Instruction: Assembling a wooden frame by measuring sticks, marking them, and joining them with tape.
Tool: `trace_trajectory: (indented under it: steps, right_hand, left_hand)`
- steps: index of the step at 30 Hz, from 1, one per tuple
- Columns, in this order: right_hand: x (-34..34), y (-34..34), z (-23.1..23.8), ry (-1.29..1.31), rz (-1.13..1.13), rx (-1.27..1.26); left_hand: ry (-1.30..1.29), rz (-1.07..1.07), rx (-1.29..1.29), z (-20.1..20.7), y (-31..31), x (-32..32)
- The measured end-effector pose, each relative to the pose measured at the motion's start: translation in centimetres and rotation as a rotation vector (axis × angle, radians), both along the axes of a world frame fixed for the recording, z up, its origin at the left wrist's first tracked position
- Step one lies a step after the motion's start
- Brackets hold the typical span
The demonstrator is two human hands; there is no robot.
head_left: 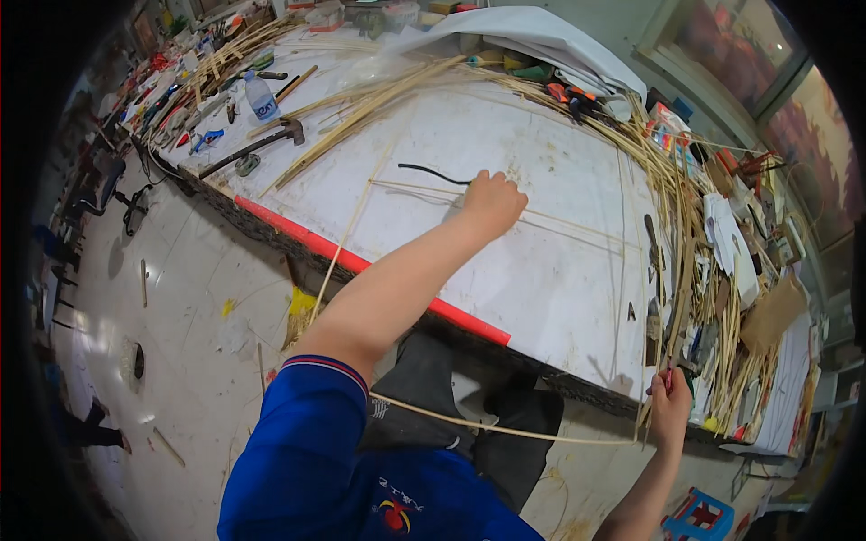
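Note:
My left hand is closed over the table, knuckles up. A short black curved strip, perhaps cord, runs out of its left side. A thin bamboo crossbar of a large strip frame passes at that hand. The frame's left strip slants over the table's near edge, and a bent strip crosses in front of my lap. My right hand is closed at the frame's near right corner, around a slim dark-red thing whose kind its fingers hide.
A hammer, a water bottle and long bamboo strips lie at the table's far left. Bundled strips and clutter line its right side. Red tape covers part of the near edge. A blue stool stands lower right.

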State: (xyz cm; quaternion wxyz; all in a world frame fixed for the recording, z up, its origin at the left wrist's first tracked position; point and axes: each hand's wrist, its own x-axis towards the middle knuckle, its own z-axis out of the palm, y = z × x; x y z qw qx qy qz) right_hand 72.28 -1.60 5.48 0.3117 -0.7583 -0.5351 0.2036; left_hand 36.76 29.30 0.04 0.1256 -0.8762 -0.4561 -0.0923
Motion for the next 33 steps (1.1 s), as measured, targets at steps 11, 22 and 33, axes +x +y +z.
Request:
trace_trajectory:
  steps: [11, 22, 33]
  right_hand:
    - [2.2, 4.3, -5.6, -0.253, -0.098, 0.001]
    - [-4.9, 4.8, -3.2, -0.257, -0.047, -0.068]
    - [-6.9, 1.6, -3.5, 0.737, -0.017, -0.081]
  left_hand:
    - [0.128, 0.026, -0.085, -0.1, -0.2, -1.4]
    - [0.030, -0.038, -0.183, 0.3, -1.0, -3.9]
    - [0.043, -0.038, -0.133, 2.8, -3.8, -5.7]
